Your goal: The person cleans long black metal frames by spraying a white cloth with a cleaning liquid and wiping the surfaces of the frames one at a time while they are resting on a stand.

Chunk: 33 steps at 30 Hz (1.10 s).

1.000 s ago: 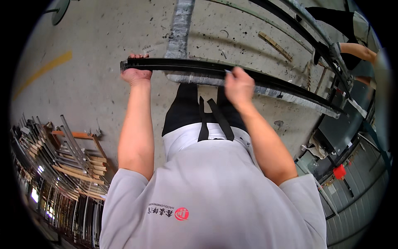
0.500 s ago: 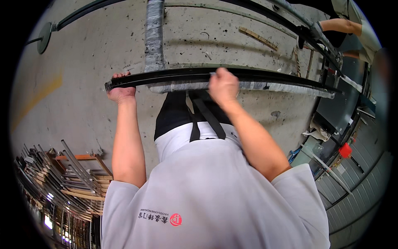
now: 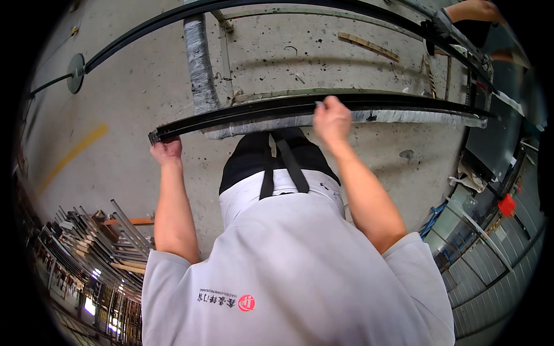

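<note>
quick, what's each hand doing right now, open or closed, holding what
Left hand: closed on the left end of the black bar.
Right hand: closed, pinching a small pale thing by the bar; too small to identify.

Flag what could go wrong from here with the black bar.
1. The left hand holds the black bar near its end, so a loosened grip could let that end drop.
2. The right hand is closed on a small pale item at the bar; I cannot identify it, but something hard might scratch the surface.
3. The bar's right end appears near the second black bar, so a swing might knock them together.
</note>
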{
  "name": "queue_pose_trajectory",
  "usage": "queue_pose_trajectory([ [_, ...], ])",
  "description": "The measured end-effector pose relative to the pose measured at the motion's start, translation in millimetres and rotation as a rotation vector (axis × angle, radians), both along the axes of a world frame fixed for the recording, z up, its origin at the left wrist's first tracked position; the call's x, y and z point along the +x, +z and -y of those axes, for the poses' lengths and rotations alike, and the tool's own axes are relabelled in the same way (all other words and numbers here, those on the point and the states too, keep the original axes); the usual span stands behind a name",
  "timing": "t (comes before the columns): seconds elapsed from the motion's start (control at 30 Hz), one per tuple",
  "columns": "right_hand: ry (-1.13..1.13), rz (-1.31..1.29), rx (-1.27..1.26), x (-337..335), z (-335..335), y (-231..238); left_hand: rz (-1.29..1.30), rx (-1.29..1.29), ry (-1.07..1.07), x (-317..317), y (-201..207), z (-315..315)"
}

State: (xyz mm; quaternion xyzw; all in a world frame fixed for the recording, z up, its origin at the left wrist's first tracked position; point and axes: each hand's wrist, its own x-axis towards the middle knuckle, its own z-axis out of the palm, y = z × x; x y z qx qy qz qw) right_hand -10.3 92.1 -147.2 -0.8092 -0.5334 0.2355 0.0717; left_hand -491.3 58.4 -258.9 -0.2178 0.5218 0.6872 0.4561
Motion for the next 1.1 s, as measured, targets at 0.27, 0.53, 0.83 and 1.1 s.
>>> queue_pose_trajectory([
  [0.27, -0.309, 0.258, -0.019, 157, -8, -2, -0.333, -0.307, -0.701, -39, 67, -40],
  [0.53, 0.069, 0.125, -0.235, 111, -25, 20, -0.646, -0.425, -1.304, -34, 67, -65],
  [0.83, 0.678, -0.078, -0.435, -138, -72, 29, -0.587, -0.307, -1.080, -22, 42, -56],
  [1.1, 0.631, 0.230, -0.493, -135, -70, 43, -0.766, -0.303, -1.219, -25, 23, -44],
])
